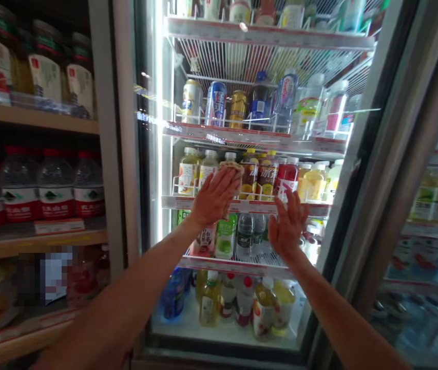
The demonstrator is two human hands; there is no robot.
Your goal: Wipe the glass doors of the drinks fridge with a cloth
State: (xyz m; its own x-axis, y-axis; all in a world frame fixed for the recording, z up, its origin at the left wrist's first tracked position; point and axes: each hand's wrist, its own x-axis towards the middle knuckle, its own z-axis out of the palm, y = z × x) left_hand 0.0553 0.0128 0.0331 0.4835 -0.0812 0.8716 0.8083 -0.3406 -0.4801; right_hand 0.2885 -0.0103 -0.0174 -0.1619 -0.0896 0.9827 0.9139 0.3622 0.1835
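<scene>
My left hand (214, 198) lies on a small tan cloth (231, 166) and presses it against the glass front of a lit drinks fridge (147, 169), at the height of the third shelf (249, 206). The cloth shows only past my fingertips. My right hand (287, 226) is open with its fingers spread, palm toward the glass a little lower and to the right, and holds nothing. Behind the hands stand rows of juice and tea bottles (267, 174).
Cans and bottles (215, 104) fill the upper fridge shelves, with more bottles (242, 300) at the bottom. Wooden shelves on the left carry water bottles (55, 187) and jars (45, 69). A metal door frame (392, 154) slants on the right, with a second fridge (434, 231) beyond.
</scene>
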